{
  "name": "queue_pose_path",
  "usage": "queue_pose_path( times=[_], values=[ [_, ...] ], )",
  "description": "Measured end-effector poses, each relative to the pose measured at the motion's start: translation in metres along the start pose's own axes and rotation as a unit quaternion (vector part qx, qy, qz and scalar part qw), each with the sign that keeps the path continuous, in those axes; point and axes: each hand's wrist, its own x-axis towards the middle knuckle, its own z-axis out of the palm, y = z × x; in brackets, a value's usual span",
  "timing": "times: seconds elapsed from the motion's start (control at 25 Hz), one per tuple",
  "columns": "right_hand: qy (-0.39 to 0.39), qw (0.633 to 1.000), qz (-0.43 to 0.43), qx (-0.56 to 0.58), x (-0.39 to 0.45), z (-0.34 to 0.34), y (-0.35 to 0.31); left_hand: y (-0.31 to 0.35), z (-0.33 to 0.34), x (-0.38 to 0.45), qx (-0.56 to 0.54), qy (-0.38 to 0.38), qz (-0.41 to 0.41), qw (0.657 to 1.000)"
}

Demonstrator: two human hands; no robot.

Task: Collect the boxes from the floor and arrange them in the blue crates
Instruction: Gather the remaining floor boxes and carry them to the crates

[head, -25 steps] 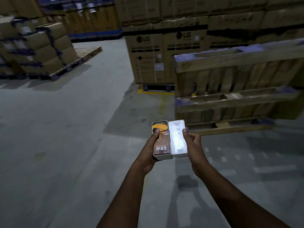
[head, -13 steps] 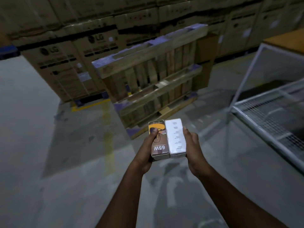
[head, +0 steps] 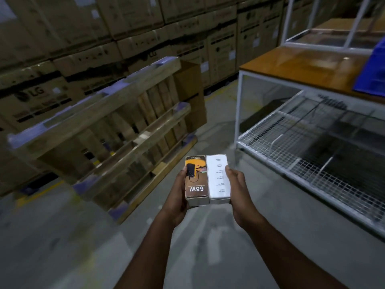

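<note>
Boxes: brown box + white box, side by side, touching.
Axis: long, pointing away twd pallet.
Look: brown "65W", print inverted.
Grip: left hand holds brown; right hand holds white.

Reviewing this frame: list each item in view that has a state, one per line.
Left hand: grips the 65W box.
Right hand: grips the white box.
65W box: held, printed face up.
White box: held, touching the 65W box.
Blue crate: on the table, mostly out of frame.
Wooden pallet: standing on edge.
</note>
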Motion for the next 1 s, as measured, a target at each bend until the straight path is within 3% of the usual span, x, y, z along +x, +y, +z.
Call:
queue_pose_path(
  times=[0.32,0.68,1.0],
  values=[
    [0.082,0.995,-0.044,0.022,0.076,-0.090,-0.071,0.021,0.122,0.095,0.009,-0.021,-0.004,1.000],
    [0.212,0.966,-0.145,0.035,0.177,-0.170,-0.147,0.057,0.241,0.251,0.049,-0.149,-0.009,0.988],
    [0.341,0.909,-0.235,0.041,0.261,-0.224,-0.247,0.120,0.365,0.376,0.085,-0.306,0.021,0.948]
  ],
)
